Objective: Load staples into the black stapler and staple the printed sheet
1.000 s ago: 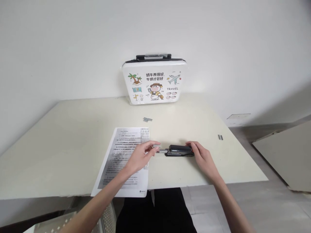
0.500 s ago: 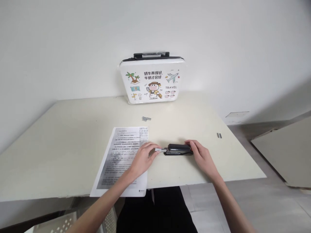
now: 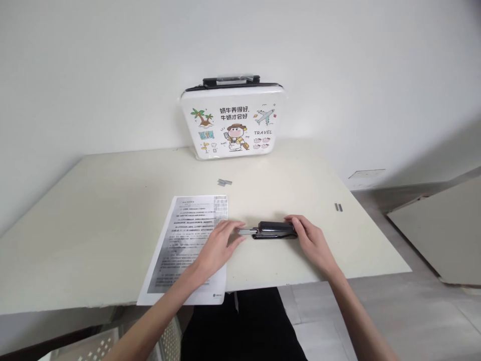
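Note:
A black stapler [image 3: 276, 229] lies on the table, its metal staple tray [image 3: 248, 231] sticking out to the left. My right hand [image 3: 310, 240] grips the stapler's right end, its fingers partly hidden behind it. My left hand [image 3: 220, 245] is at the tray's outer end, over the edge of a printed sheet [image 3: 180, 250]. Thumb and forefinger are apart, below and above the tray; the other fingers hide where the tray's end meets the hand.
Several grey staple strips [image 3: 224, 182] lie beyond the sheet, and two more strips [image 3: 338, 207] near the table's right edge. A white cartoon-printed case [image 3: 233, 123] stands at the back against the wall. The sheet overhangs the table's [image 3: 93, 215] front edge.
My left thumb has moved away from the forefinger and lower. The light strip it pinched now lines up with the tray. My right hand stays on the stapler; the view has shifted slightly.

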`<state>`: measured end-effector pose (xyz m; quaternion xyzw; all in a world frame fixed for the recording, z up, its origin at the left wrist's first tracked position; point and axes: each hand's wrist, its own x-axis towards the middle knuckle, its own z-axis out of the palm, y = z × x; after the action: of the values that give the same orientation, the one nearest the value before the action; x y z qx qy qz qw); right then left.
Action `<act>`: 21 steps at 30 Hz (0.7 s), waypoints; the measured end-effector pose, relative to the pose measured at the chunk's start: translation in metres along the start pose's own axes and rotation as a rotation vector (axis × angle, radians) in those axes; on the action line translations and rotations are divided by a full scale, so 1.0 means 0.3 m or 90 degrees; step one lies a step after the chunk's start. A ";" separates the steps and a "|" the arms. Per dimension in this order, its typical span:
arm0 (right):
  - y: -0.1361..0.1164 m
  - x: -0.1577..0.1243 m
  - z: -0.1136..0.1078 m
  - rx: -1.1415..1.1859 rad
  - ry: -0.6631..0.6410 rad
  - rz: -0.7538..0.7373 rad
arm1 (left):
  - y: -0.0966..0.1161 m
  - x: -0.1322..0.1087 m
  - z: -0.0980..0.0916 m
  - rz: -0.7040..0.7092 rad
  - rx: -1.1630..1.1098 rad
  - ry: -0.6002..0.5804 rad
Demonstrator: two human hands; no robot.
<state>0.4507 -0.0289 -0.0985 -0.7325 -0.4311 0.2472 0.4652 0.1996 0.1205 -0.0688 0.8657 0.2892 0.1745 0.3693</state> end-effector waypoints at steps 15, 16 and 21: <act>0.007 0.004 -0.018 0.007 -0.138 -0.109 | -0.042 0.063 -0.057 0.033 -0.058 -0.151; 0.007 0.004 -0.019 0.010 -0.144 -0.110 | -0.039 0.080 -0.048 0.053 -0.062 -0.159; 0.002 0.004 -0.020 0.022 -0.144 -0.104 | -0.033 0.153 -0.008 0.065 -0.087 -0.168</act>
<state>0.4561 -0.0308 -0.0964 -0.6543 -0.5344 0.2970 0.4452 0.2301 0.1561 -0.0704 0.8675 0.1812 0.0973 0.4529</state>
